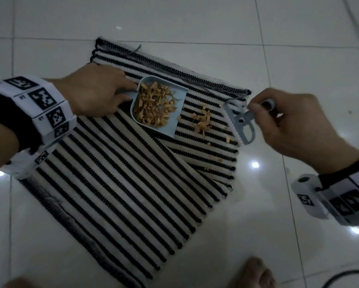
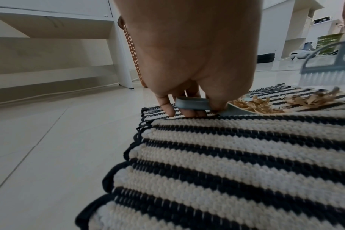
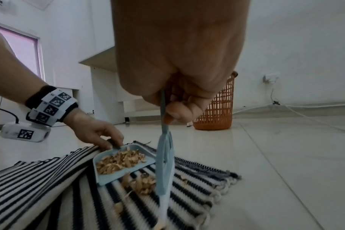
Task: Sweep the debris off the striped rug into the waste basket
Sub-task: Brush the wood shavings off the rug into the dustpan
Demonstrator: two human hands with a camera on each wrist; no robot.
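1. Debris point(image 1: 201, 121): tan shavings, small pile on striped rug point(image 1: 116, 173) near its far right corner, just off the dustpan's lip; a few stray bits toward the right edge.
2. Dustpan point(image 1: 174, 121) on rug, loaded with shavings; left hand point(image 1: 95, 90) pinches its handle.
3. Right hand point(image 1: 288, 123) grips hand brush point(image 1: 236, 121), bristles beside the pile.
4. Orange waste basket point(image 3: 219, 105) stands on the tiled floor point(image 1: 278, 235), well apart from the rug.

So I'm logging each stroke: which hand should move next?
Right. The right hand holds the brush beside the loose debris, facing the dustpan, which the left hand holds on the rug.
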